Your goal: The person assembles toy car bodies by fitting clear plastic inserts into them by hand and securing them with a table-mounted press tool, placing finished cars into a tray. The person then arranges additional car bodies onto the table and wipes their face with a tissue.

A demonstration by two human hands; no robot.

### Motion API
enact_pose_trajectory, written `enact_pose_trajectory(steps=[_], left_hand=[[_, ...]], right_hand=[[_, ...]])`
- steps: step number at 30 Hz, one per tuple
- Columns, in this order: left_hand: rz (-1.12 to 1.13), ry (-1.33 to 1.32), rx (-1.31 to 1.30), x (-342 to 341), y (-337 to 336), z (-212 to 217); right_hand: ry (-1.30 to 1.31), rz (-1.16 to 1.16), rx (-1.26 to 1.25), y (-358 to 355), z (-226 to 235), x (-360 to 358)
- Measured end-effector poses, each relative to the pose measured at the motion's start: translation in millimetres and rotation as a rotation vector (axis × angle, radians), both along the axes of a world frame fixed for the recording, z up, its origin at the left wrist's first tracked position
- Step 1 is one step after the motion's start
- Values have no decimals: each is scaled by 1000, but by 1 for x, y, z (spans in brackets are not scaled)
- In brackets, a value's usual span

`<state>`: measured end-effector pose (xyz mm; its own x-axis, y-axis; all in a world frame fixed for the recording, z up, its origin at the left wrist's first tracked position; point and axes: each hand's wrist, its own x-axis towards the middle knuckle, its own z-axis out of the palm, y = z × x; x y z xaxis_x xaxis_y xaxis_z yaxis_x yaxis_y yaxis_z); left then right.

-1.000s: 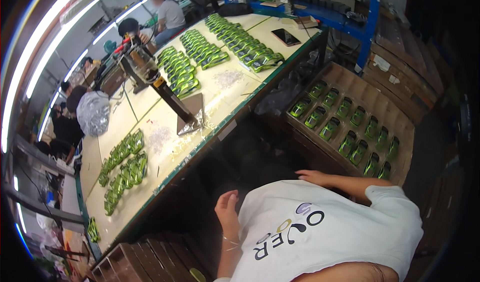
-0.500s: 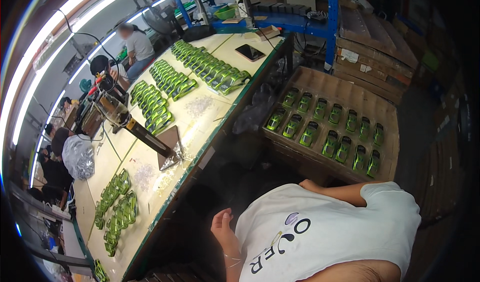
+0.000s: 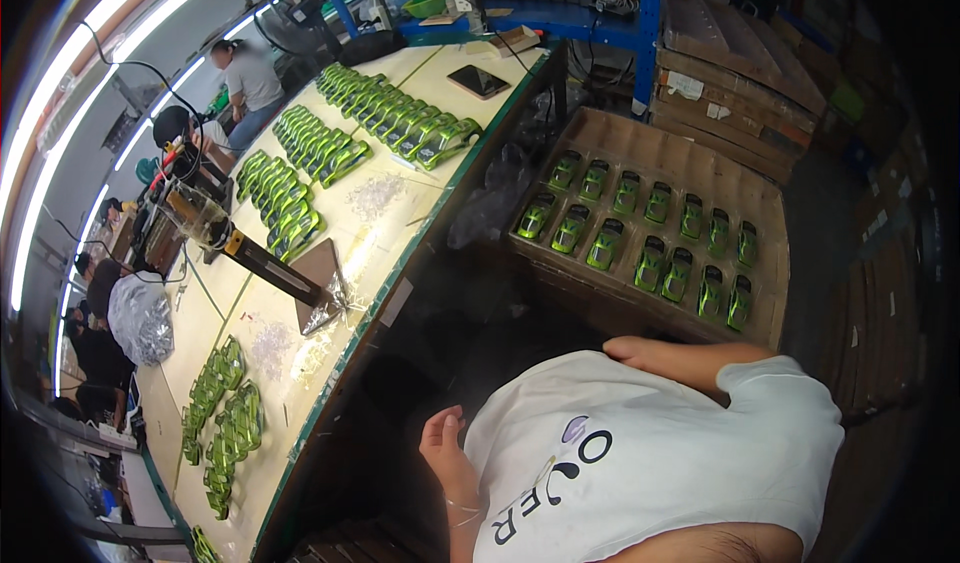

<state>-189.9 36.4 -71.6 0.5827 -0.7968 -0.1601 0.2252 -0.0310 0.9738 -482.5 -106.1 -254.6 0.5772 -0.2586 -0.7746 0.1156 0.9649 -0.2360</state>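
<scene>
My left hand (image 3: pixel 445 445) hangs at my side beside my white printed shirt (image 3: pixel 650 453), fingers loosely apart, holding nothing. It is below the green edge of the long workbench (image 3: pixel 385 283) and touches none of the objects. My right arm (image 3: pixel 690 360) lies bent across the top of my shirt; its hand is hidden. In front of that arm stands a cardboard tray (image 3: pixel 690 168) with two rows of green toy cars (image 3: pixel 605 245). More green toy cars (image 3: pixel 395 118) lie in rows on the bench.
A black and yellow stand (image 3: pixel 262 261) with a metal plate, a dark phone (image 3: pixel 478 81) and plastic scraps lie on the bench. Other people (image 3: pixel 250 73) work at its far side. Stacked cardboard boxes (image 3: pixel 740 73) and a blue frame (image 3: pixel 650 33) stand behind the tray.
The view has swung so the bench and the tray of cars sit further left and lower. My left hand stays at my side and my right arm stays bent.
</scene>
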Motion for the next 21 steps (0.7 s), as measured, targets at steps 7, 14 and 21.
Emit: enact_pose_trajectory(steps=[7, 14, 21], left_hand=[[-143, -7, -8, -6, -33, 9], [-445, -468, -245, -55, -101, 51], [-251, -40, -159, -46, -125, 46]], right_hand=[[308, -127, -783, -36, 162, 8], [-185, -151, -638, -33, 233, 104], [-388, -108, -489, -57, 226, 105]])
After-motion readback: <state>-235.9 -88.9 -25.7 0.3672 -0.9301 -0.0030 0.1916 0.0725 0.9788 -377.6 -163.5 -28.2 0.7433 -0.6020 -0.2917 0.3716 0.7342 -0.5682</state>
